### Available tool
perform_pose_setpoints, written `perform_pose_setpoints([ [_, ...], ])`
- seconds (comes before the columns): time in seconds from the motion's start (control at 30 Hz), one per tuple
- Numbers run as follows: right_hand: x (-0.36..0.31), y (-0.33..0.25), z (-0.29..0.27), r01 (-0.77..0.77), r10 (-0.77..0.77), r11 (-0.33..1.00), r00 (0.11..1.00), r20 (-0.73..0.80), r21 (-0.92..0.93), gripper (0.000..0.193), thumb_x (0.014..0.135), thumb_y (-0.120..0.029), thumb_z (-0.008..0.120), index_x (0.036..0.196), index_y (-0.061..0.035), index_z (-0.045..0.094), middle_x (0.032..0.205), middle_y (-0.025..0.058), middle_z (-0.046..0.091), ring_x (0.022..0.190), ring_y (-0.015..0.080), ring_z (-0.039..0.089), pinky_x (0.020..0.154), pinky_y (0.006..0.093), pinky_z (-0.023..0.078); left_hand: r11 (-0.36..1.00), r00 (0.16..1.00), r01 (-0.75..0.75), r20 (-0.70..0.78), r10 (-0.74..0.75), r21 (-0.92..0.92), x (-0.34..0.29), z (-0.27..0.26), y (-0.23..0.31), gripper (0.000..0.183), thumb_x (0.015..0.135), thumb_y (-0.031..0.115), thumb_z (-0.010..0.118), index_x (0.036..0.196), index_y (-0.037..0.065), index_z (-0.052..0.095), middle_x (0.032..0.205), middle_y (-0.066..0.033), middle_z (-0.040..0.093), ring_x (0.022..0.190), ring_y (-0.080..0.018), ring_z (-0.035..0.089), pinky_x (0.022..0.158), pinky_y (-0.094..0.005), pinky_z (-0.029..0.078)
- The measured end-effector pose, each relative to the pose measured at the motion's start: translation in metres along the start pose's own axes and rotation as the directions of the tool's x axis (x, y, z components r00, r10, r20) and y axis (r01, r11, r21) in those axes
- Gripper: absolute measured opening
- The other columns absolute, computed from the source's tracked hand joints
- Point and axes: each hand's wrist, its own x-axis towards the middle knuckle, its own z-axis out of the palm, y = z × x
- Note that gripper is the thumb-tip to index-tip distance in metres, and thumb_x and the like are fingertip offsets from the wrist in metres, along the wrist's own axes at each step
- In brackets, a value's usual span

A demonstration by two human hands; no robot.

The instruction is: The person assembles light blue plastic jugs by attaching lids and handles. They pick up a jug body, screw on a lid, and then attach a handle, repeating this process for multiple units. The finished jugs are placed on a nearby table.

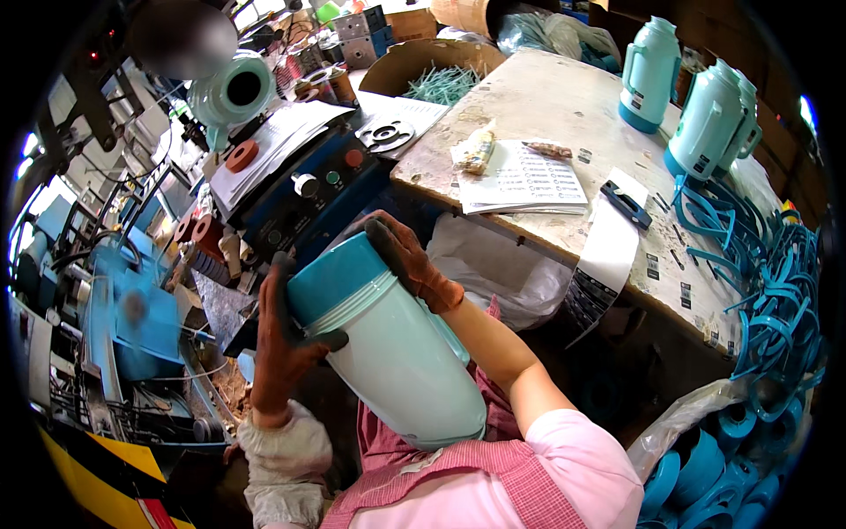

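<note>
Left hand point(286, 344) and right hand point(412, 260): both gloved, apart from each other, clamped on opposite sides of one vessel point(405, 370). On the left, fingers up along the teal base point(335, 273), thumb across the pale green wall; on the right, fingers curled over the edge of the base. Note vessel tilted between the hands, base up and to the left, lower end over the checked apron point(524, 463).

Judge step in hand as seating, turning or checking the base at the ridged joint. For the next move, apply even pressure from both sides, align base with wall, and support lower end before releasing either hand.

Locate control box point(330, 189) just beyond the hands. Farther out, find worktable point(529, 93) with paper sheets point(520, 185), upright vessels point(648, 75) near its far right side, teal straps point(784, 304) at its right edge, and teal parts point(679, 485) bagged below.

Treat as hidden: right thumb and palm; part of the handle point(448, 333), behind right forearm point(507, 348). Impossible to tell: full seating of the base. Regard machinery point(132, 309) at left as bent and cut by the fisheye rim, blurred patch point(181, 35) above as unidentifiable.
</note>
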Motion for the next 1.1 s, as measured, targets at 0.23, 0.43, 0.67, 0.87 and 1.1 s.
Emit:
perform_pose_setpoints([
  [0.23, -0.011, -0.028, 0.011, 0.360, -0.334, 0.595, 0.924, 0.187, -0.719, 0.029, 0.098, -0.027, 0.046, 0.107, -0.0027, 0.058, 0.101, 0.0140, 0.060, 0.093, 0.0248, 0.059, 0.085, 0.0345, 0.046, 0.965, 0.997, -0.060, -0.063, 0.045, -0.257, -0.007, 0.030, -0.025, 0.086, 0.059, 0.040, 0.084, 0.126, 0.000, 0.048, 0.121, -0.0155, 0.050, 0.111, -0.0292, 0.054, 0.093, -0.0370, 0.045],
  [0.43, -0.019, -0.015, 0.015, 0.139, -0.135, 0.753, 0.989, 0.056, -0.644, 0.032, 0.095, -0.030, 0.049, 0.106, -0.0021, 0.060, 0.107, 0.0160, 0.061, 0.097, 0.0300, 0.058, 0.087, 0.0379, 0.045, 0.970, 0.999, 0.010, -0.027, -0.017, -0.242, -0.010, 0.041, -0.027, 0.079, 0.060, 0.031, 0.082, 0.125, 0.001, 0.050, 0.120, -0.0160, 0.050, 0.109, -0.0302, 0.053, 0.093, -0.0393, 0.045],
  [0.67, -0.012, 0.012, 0.002, 0.072, -0.090, 0.731, 0.996, 0.008, -0.678, 0.029, 0.094, -0.026, 0.049, 0.104, -0.0012, 0.061, 0.101, 0.0172, 0.062, 0.094, 0.0343, 0.059, 0.086, 0.0389, 0.046, 0.978, 0.998, 0.054, -0.031, -0.062, -0.203, -0.007, 0.052, -0.037, 0.076, 0.060, 0.029, 0.081, 0.124, 0.002, 0.051, 0.119, -0.0173, 0.052, 0.110, -0.0335, 0.052, 0.093, -0.0417, 0.045],
  [0.87, -0.022, -0.006, 0.011, 0.248, -0.166, 0.399, 0.966, 0.197, -0.883, 0.033, 0.091, -0.026, 0.057, 0.113, -0.0015, 0.055, 0.113, 0.0183, 0.053, 0.107, 0.0345, 0.051, 0.094, 0.0404, 0.041, 0.994, 0.999, -0.028, -0.037, 0.024, -0.107, 0.001, 0.058, -0.036, 0.073, 0.059, 0.029, 0.078, 0.122, 0.002, 0.051, 0.115, -0.0159, 0.053, 0.104, -0.0317, 0.051, 0.090, -0.0404, 0.042],
  [1.1, -0.020, 0.008, 0.010, 0.105, -0.215, 0.560, 0.976, -0.021, -0.822, 0.031, 0.089, -0.029, 0.053, 0.101, -0.0014, 0.060, 0.102, 0.0204, 0.060, 0.097, 0.0359, 0.057, 0.087, 0.0411, 0.044, 0.996, 0.999, 0.051, -0.002, -0.051, 0.077, 0.011, 0.072, -0.027, 0.067, 0.071, 0.029, 0.072, 0.129, 0.005, 0.049, 0.123, -0.0164, 0.051, 0.114, -0.0355, 0.050, 0.102, -0.0422, 0.037],
])
